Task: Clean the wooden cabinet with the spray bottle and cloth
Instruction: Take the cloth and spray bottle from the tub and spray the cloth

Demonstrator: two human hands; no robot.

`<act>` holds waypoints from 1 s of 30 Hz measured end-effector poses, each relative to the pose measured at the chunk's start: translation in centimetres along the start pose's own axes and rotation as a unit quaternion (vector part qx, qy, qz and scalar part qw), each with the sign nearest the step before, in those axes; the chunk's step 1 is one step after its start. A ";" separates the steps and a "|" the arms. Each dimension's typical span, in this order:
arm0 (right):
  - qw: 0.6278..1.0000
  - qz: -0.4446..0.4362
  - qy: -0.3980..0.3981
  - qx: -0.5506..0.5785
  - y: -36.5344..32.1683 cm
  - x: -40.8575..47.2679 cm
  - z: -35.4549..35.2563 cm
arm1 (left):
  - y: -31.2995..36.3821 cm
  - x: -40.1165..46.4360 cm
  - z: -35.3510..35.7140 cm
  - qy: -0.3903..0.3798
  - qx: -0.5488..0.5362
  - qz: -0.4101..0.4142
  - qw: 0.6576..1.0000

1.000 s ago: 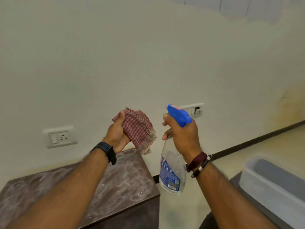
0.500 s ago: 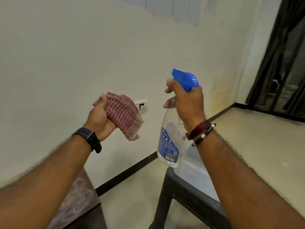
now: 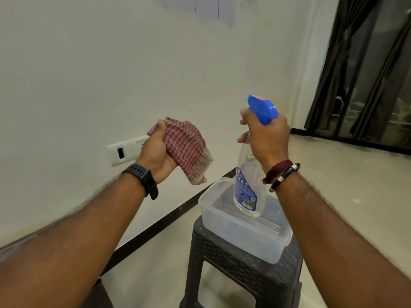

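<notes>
Left hand [image 3: 155,155] gripped the bunched cloth [image 3: 185,148] left of the spray bottle [image 3: 246,185], right hand [image 3: 265,138] closed round its neck, both raised ready over the clear tub [image 3: 242,236].

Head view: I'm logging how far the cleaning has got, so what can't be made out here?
- Wooden cabinet: only a dark corner shows at the lower left, behind the left forearm and cut by the frame edge; its surface cannot be judged.
- Spray bottle: label print too small to read; trigger hidden by the right hand.
- Cloth: folded in the left hand; dampness unclear.
</notes>
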State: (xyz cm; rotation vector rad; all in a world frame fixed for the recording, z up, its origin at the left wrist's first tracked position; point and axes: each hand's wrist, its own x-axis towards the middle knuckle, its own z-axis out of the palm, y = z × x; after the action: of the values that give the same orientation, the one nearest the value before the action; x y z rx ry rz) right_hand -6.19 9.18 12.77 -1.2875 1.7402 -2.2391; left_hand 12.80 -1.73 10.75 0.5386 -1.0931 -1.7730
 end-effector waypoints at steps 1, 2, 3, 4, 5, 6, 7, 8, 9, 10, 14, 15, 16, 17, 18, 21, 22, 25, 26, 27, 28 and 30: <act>1.000 0.002 0.004 -0.008 0.8 -0.1 -0.2 | -0.4 -0.1 0.1 0.000 -0.003 -0.004 1.000; 1.000 0.006 0.008 -0.013 1.6 -0.2 -0.4 | -0.7 -0.1 0.2 0.000 -0.006 -0.007 1.000; 1.000 0.013 0.011 -0.021 2.5 -0.4 -0.5 | -1.1 -0.2 0.2 0.000 -0.009 -0.011 1.000; 0.999 0.019 0.014 -0.030 3.4 -0.6 -0.6 | -1.3 -0.2 0.0 0.000 -0.011 -0.015 1.000; 0.999 0.026 0.014 -0.039 4.3 -1.0 -0.6 | -1.5 -0.3 -0.2 -0.001 -0.011 -0.017 1.000; 0.998 0.032 0.015 -0.047 5.3 -1.5 -0.6 | -1.7 -0.4 -0.4 -0.001 -0.011 -0.019 1.000; 0.998 0.036 0.016 -0.054 6.2 -1.9 -0.7 | -1.8 -0.4 -0.7 -0.001 -0.010 -0.020 1.000; 0.997 0.040 0.015 -0.060 7.0 -2.3 -0.7 | -1.9 -0.5 -1.0 0.001 -0.009 -0.020 1.000; 0.997 0.044 0.014 -0.064 7.6 -2.6 -0.8 | -2.0 -0.6 -1.3 0.003 -0.007 -0.022 1.000; 0.997 0.047 0.016 -0.065 8.1 -2.8 -0.9 | -2.1 -0.7 -1.5 0.006 -0.007 -0.023 1.000; 0.998 0.037 0.019 -0.056 8.3 -2.9 -1.2 | -2.2 -0.9 -2.0 0.013 -0.017 -0.025 0.999; 0.998 0.029 0.016 -0.057 8.1 -2.9 -1.2 | -2.2 -1.0 -2.0 0.014 -0.023 -0.024 0.999; 0.998 0.017 0.015 -0.061 7.9 -3.0 -1.3 | -2.2 -1.1 -2.1 0.014 -0.029 -0.024 0.999; 0.997 0.000 0.018 -0.069 7.7 -3.0 -1.3 | -2.2 -1.1 -2.1 0.015 -0.030 -0.023 0.999; 0.997 -0.018 0.024 -0.076 7.4 -3.0 -1.4 | -2.1 -1.2 -2.2 0.015 -0.031 -0.022 0.999; 0.995 -0.039 0.033 -0.085 6.7 -3.0 -1.9 | -1.8 -1.5 -2.5 0.017 -0.028 -0.019 0.999; 0.996 -0.039 0.032 -0.077 6.3 -2.9 -2.1 | -1.6 -1.6 -2.5 0.017 -0.027 -0.018 0.999; 0.996 -0.061 0.025 -0.059 5.2 -2.8 -2.7 | -0.9 -2.0 -2.9 0.019 -0.020 -0.015 0.999; 0.996 -0.066 0.026 -0.057 4.8 -2.6 -2.8 | -0.6 -2.1 -3.0 0.019 -0.020 -0.014 1.000; 0.996 -0.068 0.026 -0.058 4.5 -2.4 -2.9 | -0.5 -2.2 -3.0 0.020 -0.020 -0.012 1.000; 0.995 -0.072 0.028 -0.066 4.1 -2.2 -2.8 | -0.3 -2.4 -3.1 0.021 -0.022 -0.011 0.999; 0.990 -0.093 0.036 -0.097 3.3 -2.2 -2.6 | 0.1 -2.7 -3.3 0.022 -0.024 -0.009 0.999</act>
State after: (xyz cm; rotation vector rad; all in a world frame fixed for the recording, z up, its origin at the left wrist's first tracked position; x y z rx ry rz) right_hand -7.80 11.04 8.77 -1.4798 1.9841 -2.2853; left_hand 16.57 -0.78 8.86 0.5572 -1.0159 -1.7902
